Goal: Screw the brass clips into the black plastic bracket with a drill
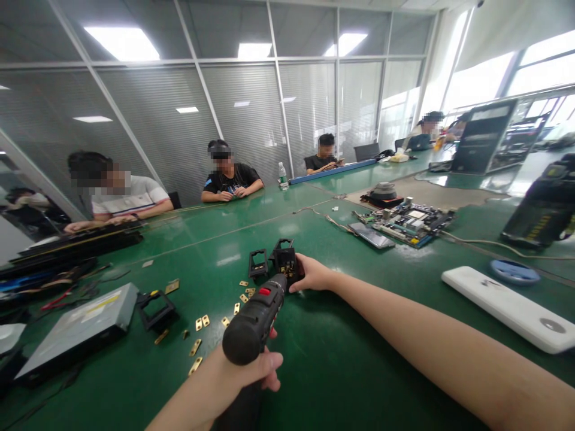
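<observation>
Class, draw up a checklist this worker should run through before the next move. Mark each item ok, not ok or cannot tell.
1. Left hand grips the power driver: ok.
2. Right hand holds the black housing: ok.
3. Driver's nose points toward the housing: ok.
4. Driver tip seated properly: cannot tell; the contact spot is too small and partly hidden.
5. Loose brass-coloured plates gathered together: not ok; they lie scattered on the green table.
6. Driver's rotation direction: cannot tell.
</observation>
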The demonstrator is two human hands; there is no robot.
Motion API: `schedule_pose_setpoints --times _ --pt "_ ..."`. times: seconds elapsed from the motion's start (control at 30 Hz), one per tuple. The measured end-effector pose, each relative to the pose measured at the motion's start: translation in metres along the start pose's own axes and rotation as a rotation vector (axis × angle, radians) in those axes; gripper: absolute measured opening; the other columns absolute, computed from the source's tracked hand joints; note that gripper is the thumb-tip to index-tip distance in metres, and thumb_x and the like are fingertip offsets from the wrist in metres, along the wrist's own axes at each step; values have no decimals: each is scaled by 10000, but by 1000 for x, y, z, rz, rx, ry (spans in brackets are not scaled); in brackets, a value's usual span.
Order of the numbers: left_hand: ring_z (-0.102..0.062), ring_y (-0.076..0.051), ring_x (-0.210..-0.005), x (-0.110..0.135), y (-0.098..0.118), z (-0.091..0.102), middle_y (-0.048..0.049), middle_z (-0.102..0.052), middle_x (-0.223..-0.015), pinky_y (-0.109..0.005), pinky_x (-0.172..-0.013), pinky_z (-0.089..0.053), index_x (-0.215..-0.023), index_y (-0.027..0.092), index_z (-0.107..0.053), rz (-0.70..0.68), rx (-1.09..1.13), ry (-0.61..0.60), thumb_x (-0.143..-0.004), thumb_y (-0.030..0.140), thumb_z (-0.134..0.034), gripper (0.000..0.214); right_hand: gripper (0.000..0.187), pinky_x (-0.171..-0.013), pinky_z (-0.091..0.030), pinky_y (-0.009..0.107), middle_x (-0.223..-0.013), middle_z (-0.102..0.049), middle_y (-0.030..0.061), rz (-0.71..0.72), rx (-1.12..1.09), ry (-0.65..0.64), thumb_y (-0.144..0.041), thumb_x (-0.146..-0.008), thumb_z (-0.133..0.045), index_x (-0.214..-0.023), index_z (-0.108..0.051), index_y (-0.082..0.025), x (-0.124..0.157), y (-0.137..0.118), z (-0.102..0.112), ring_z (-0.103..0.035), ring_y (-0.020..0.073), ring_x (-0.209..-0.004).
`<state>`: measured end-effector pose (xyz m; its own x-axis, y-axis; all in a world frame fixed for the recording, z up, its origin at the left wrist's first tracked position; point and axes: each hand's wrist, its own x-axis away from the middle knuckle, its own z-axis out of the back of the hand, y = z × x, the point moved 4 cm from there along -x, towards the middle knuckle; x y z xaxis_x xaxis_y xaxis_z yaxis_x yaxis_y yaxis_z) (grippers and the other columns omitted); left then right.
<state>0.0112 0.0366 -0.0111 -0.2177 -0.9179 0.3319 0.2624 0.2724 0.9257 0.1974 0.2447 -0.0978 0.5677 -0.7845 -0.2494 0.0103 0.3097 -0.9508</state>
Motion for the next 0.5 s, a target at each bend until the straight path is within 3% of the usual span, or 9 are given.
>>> schedule_pose_setpoints --times 0.17,0.3,0.5 --pt "-738 -300 -788 1 3 5 -91 -770 -704 -390 -722 -507 -1106 172 -630 38 50 -14 -745 493 -836 525 418 -998 -579 516 -1335 -649 117 -15 30 11 -355 -995 -689 -1361 -604 -173 -1 3 0 -668 276 -1171" --pt "-720 -289 -719 -1 -1 11 -85 -752 -666 -422 -764 -523 -1073 166 -652 45 131 -72 -730 398 -835 453 416 -986 -584 509 -1332 -649 117 -14 60 29 -364 -998 -684 -1359 -605 -173 0 2 1 -671 273 -1159" --pt "-740 -347 -1050 -2 -9 17 -140 -803 -1073 -473 -928 -524 -1197 205 -640 93 248 -129 -620 273 -875 626 412 -973 -589 501 -1349 -638 120 -1 91 62 -377 -1000 -678 -1353 -609 -174 0 -2 2 -666 273 -1160"
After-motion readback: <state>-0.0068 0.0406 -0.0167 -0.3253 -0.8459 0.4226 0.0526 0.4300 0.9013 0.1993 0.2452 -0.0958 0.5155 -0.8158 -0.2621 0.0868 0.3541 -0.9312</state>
